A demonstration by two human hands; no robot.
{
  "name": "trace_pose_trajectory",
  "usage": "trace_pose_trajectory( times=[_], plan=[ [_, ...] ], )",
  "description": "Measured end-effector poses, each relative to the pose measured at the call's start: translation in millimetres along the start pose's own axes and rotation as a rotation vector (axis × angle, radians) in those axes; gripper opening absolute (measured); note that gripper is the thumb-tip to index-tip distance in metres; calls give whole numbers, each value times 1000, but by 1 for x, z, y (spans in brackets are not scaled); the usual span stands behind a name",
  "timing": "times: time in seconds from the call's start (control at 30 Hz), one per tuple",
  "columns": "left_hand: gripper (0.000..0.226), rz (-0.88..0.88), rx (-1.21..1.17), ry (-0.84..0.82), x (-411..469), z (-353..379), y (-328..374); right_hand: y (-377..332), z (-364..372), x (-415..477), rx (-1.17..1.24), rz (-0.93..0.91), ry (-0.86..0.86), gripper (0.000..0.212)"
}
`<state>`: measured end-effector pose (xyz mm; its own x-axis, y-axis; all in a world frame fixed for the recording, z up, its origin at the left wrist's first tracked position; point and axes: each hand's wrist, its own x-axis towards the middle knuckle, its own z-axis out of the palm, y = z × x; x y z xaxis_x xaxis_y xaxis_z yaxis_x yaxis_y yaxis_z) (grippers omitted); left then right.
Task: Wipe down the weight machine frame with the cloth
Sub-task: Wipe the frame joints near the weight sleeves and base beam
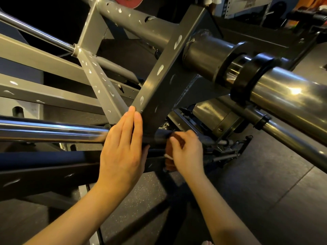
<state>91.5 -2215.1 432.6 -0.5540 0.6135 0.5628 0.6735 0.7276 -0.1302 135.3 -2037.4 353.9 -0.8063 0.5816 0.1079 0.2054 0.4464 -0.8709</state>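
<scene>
The grey weight machine frame (159, 75) fills the view, its square beams chipped with pale paint marks. My left hand (122, 147) rests flat, fingers straight, against the lower end of a slanted grey beam. Just to its right, my right hand (187, 152) grips a brownish-orange cloth (169, 163) and holds it against a dark round bar (161, 137) low in the frame. Most of the cloth is hidden behind my fingers.
A shiny chrome bar (53, 129) runs in from the left toward my left hand. A thick chrome sleeve with a black collar (251, 76) juts out at the right. Dark rubber floor (265, 191) lies below. A linkage with small rods (228, 149) sits right of the cloth.
</scene>
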Motion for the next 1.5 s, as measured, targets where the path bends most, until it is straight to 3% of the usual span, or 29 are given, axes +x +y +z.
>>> trace_pose_trajectory(
  times=[0.1, 0.2, 0.27, 0.33, 0.43, 0.5, 0.6, 0.7, 0.77, 0.83, 0.97, 1.1, 1.2, 1.33, 1.43, 1.5],
  plan=[
    [97, -5, -10, -48, -1, -7, 2, 7, 3, -7, 35, -92, -1, 19],
    [107, -13, -43, -54, -5, -12, 9, 48, -20, 23, -11, 221, 60, 18],
    [106, 45, -72, -19, -10, -7, 21, 60, -29, 39, -90, 329, -35, 20],
    [95, 173, -90, -10, -14, 3, 36, 53, -25, 39, -87, 205, -114, 23],
    [78, 274, -60, -141, -10, 26, 55, 45, -16, 17, 14, -46, -121, 19],
    [79, 303, 7, -267, -3, 42, 61, 65, -16, 24, -11, -5, -45, 21],
    [87, 269, 100, -343, 4, 62, 64, 95, -25, 57, -111, 295, 40, 35],
    [85, 255, 134, -309, 2, 75, 68, 91, -19, 55, -212, 149, -9, 19],
    [79, 265, 136, -369, 1, 77, 71, 86, -17, 45, -231, 12, -75, 13],
    [76, 262, 146, -355, 0, 80, 71, 95, -22, 57, -297, -21, -80, 16],
    [75, 222, 121, -275, -3, 93, 66, 100, -34, 92, -415, 91, -99, 22],
    [68, 185, 106, -253, -1, 100, 67, 84, -23, 77, -209, 12, -156, 22],
    [65, 174, 107, -224, 1, 101, 68, 103, -34, 85, -334, 23, -164, 24],
    [65, 207, 214, -202, -1, 102, 66, 142, -53, 120, -509, 189, -127, 21],
    [67, 218, 244, -184, -2, 104, 65, 162, -67, 126, -368, 316, 39, 26],
    [68, 205, 232, -178, -2, 106, 66, 167, -67, 120, -306, 365, 23, 27]
  ],
)
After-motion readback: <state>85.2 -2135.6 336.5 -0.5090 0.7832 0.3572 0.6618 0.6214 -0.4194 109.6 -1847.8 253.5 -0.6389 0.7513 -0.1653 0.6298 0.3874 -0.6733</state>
